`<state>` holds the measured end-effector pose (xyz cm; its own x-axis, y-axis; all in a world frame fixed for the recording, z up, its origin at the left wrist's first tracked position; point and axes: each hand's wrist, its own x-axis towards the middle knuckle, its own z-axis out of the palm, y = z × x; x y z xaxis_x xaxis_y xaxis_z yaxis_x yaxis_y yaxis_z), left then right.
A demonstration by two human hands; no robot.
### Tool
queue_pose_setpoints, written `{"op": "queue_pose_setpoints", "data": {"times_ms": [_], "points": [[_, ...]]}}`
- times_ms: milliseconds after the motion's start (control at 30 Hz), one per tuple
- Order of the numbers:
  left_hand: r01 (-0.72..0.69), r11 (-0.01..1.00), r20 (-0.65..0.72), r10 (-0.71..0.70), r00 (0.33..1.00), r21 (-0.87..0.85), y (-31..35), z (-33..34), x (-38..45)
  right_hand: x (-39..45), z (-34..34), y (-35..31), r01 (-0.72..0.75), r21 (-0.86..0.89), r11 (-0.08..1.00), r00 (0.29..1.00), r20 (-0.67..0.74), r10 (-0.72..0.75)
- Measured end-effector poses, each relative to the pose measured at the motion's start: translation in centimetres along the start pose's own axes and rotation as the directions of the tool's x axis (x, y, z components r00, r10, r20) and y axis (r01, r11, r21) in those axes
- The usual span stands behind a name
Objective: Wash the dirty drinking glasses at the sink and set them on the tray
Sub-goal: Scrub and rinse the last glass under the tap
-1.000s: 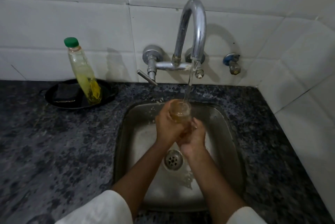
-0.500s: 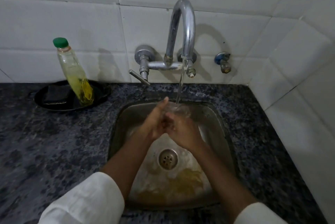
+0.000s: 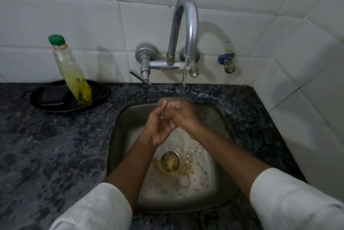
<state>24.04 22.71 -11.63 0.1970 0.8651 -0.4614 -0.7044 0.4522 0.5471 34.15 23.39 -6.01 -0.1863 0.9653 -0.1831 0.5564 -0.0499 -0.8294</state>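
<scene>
Both my hands are together over the back of the steel sink [image 3: 221, 118], under the running tap [image 3: 186, 25]. A clear drinking glass [image 3: 168, 103] is held between them and mostly hidden; only a blurred part of its rim shows above my fingers. My left hand [image 3: 158, 127] wraps it from the left and my right hand [image 3: 183, 116] covers it from the right. The water stream [image 3: 183, 81] falls onto my right hand and the glass. Yellowish water and bubbles pool around the drain [image 3: 170, 162].
A leaning bottle of yellow dish liquid [image 3: 72, 73] with a green cap stands in a black dish [image 3: 54, 107] with a dark sponge [image 3: 53, 95], back left on the dark granite counter [image 3: 55, 155]. White tiled walls close the back and right. A small valve [image 3: 227, 62] sits right of the tap.
The glass was upright with amber liquid a second ago; it has since been tipped and emptied, leaving yellow water in the sink. My hands have closed around it under the stream.
</scene>
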Motion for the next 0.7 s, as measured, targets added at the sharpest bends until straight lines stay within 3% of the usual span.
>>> {"op": "queue_pose_setpoints", "data": {"times_ms": [33, 67, 100, 133, 167, 200, 233, 267, 300, 333, 367, 400, 433, 467, 500, 533, 567, 600, 633, 667, 700], "points": [[-0.025, 0.995, 0.027, 0.028, 0.999, -0.098, -0.1, 0.1, 0.2, 0.1, 0.4, -0.5, -0.045, 0.219, 0.975, 0.998, -0.028, 0.053], [-0.051, 0.99, 0.054, 0.059, 0.997, -0.132, 0.2, 0.3, 0.2, -0.3, 0.4, -0.6, 0.037, 0.188, 0.982, 0.999, -0.039, -0.03], [-0.061, 0.994, 0.046, 0.065, 0.997, -0.088, 0.6, 0.2, 0.4, -0.4, -0.1, -0.3, 0.225, -0.062, 0.972, 0.974, 0.024, -0.224], [-0.047, 0.999, 0.02, 0.047, 0.999, 0.02, 1.2, 0.2, 0.5, -0.6, -0.6, 0.1, 0.402, -0.385, 0.831, 0.916, 0.186, -0.356], [0.004, 0.984, -0.029, 0.001, 1.0, 0.178, 1.7, 0.2, 0.6, -0.6, -1.3, 0.5, 0.494, -0.638, 0.591, 0.869, 0.334, -0.366], [0.066, 0.952, -0.085, -0.043, 0.995, 0.3, 1.8, 0.1, 0.6, -0.5, -2.0, 0.9, 0.513, -0.747, 0.422, 0.856, 0.412, -0.311], [0.104, 0.933, -0.11, -0.07, 0.992, 0.344, 1.7, 0.0, 0.4, -0.3, -2.3, 1.1, 0.509, -0.762, 0.4, 0.859, 0.42, -0.293], [0.098, 0.943, -0.084, -0.076, 0.994, 0.317, 1.4, 0.2, 0.1, 0.0, -2.0, 1.0, 0.458, -0.713, 0.53, 0.889, 0.364, -0.278], [0.057, 0.97, -0.026, -0.053, 0.998, 0.237, 1.0, 0.4, -0.2, 0.1, -1.5, 0.6, 0.353, -0.559, 0.75, 0.935, 0.238, -0.263], [0.013, 0.994, 0.031, -0.016, 0.999, 0.106, 0.5, 0.7, -0.4, 0.1, -0.8, 0.1, 0.172, -0.226, 0.959, 0.984, 0.075, -0.159], [-0.03, 0.999, 0.053, 0.031, 0.998, -0.011, 0.0, 0.7, -0.3, 0.4, -0.3, -0.5, 0.02, 0.146, 0.989, 1.0, -0.006, -0.019], [-0.069, 0.993, 0.069, 0.076, 0.995, -0.099, -0.1, 0.7, -0.2, 0.1, 0.0, -1.0, -0.023, 0.346, 0.938, 0.999, -0.025, 0.034], [-0.096, 0.988, 0.079, 0.106, 0.991, -0.12, 0.0, 0.6, 0.3, -0.3, 0.0, -0.9, 0.036, 0.294, 0.955, 0.999, -0.032, -0.028], [-0.104, 0.992, 0.081, 0.11, 0.991, -0.078, 0.5, 0.6, 0.4, -0.3, -0.3, -0.2, 0.186, 0.053, 0.981, 0.983, -0.004, -0.186], [-0.091, 0.995, 0.061, 0.088, 0.994, 0.035, 1.1, 0.5, 0.6, -0.2, -0.7, 0.6, 0.351, -0.335, 0.874, 0.936, 0.12, -0.33], [-0.046, 0.983, 0.029, 0.041, 0.999, 0.178, 1.5, 0.2, 0.8, -0.2, -1.4, 1.1, 0.435, -0.655, 0.618, 0.898, 0.267, -0.349], [0.011, 0.957, -0.014, -0.007, 1.0, 0.29, 1.5, -0.1, 0.9, 0.0, -2.1, 1.7, 0.474, -0.78, 0.409, 0.874, 0.364, -0.321], [0.055, 0.944, -0.032, -0.047, 0.998, 0.324, 1.4, -0.2, 0.7, 0.3, -2.3, 2.0, 0.495, -0.786, 0.372, 0.864, 0.401, -0.304], [0.055, 0.953, -0.007, -0.055, 0.998, 0.298, 1.1, -0.2, 0.5, 0.3, -2.2, 1.7, 0.477, -0.727, 0.494, 0.878, 0.365, -0.312], [0.025, 0.978, 0.049, -0.036, 0.998, 0.205, 0.7, 0.0, 0.2, 0.4, -1.8, 1.2, 0.389, -0.566, 0.726, 0.921, 0.248, -0.301], [-0.012, 0.997, 0.084, 0.005, 0.996, 0.082, 0.2, 0.2, 0.1, 0.4, -1.1, 0.6, 0.246, -0.285, 0.926, 0.969, 0.081, -0.233]]}}
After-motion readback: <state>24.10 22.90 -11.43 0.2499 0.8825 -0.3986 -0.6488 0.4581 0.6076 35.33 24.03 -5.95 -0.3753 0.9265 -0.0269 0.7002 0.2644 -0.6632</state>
